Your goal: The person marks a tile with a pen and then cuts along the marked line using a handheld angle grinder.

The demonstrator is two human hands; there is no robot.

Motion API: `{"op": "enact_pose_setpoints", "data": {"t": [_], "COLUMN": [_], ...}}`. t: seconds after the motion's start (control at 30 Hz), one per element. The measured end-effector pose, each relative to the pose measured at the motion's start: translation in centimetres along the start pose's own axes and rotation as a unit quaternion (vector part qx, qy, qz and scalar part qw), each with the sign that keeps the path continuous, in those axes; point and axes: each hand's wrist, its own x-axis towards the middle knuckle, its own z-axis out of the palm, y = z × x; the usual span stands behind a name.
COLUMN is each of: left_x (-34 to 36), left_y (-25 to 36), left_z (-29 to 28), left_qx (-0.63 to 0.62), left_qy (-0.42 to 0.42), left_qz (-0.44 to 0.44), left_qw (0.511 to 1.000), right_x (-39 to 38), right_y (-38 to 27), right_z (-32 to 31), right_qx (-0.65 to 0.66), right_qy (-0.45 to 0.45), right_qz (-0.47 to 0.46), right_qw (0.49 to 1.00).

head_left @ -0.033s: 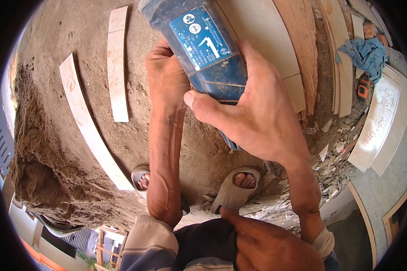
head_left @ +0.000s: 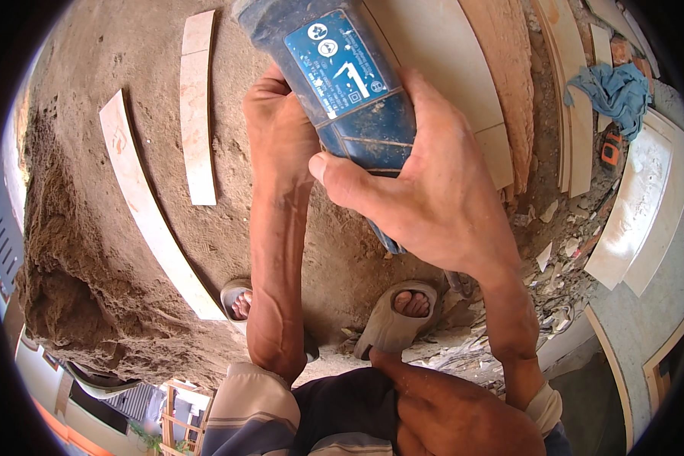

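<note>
A dusty blue power tool [head_left: 368,129] with a label on its body fills the upper middle; its front end lies beyond the picture's top edge. My right hand [head_left: 441,182] is wrapped round the rear of its body, thumb laid across the near end. On the other side, my left hand [head_left: 281,133] is closed against the tool, its fingers mostly hidden behind it. A large pale tile [head_left: 441,45] with a dark line across it lies beneath and beyond the tool, beside a rough brown slab [head_left: 498,68].
Two narrow tile strips [head_left: 197,114] [head_left: 156,209] lie on the dirt at left. Stacked strips [head_left: 574,114], a blue cloth [head_left: 615,95], an orange-and-black tape measure [head_left: 610,149] and whitish tile pieces [head_left: 634,205] are at right. Broken chips [head_left: 543,258] litter the ground near my sandalled feet [head_left: 399,315].
</note>
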Motion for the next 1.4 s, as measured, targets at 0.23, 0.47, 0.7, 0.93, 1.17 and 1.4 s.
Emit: {"op": "enact_pose_setpoints", "data": {"t": [0.23,0.47,0.7,0.93,1.17,1.4], "left_x": [0.0,0.2,0.4,0.4,-0.3,0.0], "left_y": [-0.7,-0.6,-1.6,-1.5,-0.1,-1.1], "left_z": [0.0,0.0,-0.9,-1.2,0.3,0.1], "left_qx": [0.006,0.005,-0.052,-0.066,-0.015,-0.035], "left_qy": [0.016,0.006,-0.020,-0.023,0.028,0.052], "left_qz": [0.011,0.010,0.033,0.020,-0.022,-0.020], "left_qw": [1.000,1.000,0.998,0.997,0.999,0.998], "right_x": [-0.2,-0.6,-1.0,-1.2,-1.6,-2.0], "right_y": [-0.2,0.5,0.5,0.6,0.7,0.8], "right_z": [-0.1,-0.1,0.0,-0.1,-0.3,-0.3], "right_qx": [0.015,-0.002,0.003,0.007,0.004,0.014], "right_qy": [-0.011,-0.006,-0.004,-0.004,-0.009,-0.008], "right_qz": [0.011,0.000,0.005,0.008,0.013,0.014], "right_qw": [1.000,1.000,1.000,1.000,1.000,1.000]}}
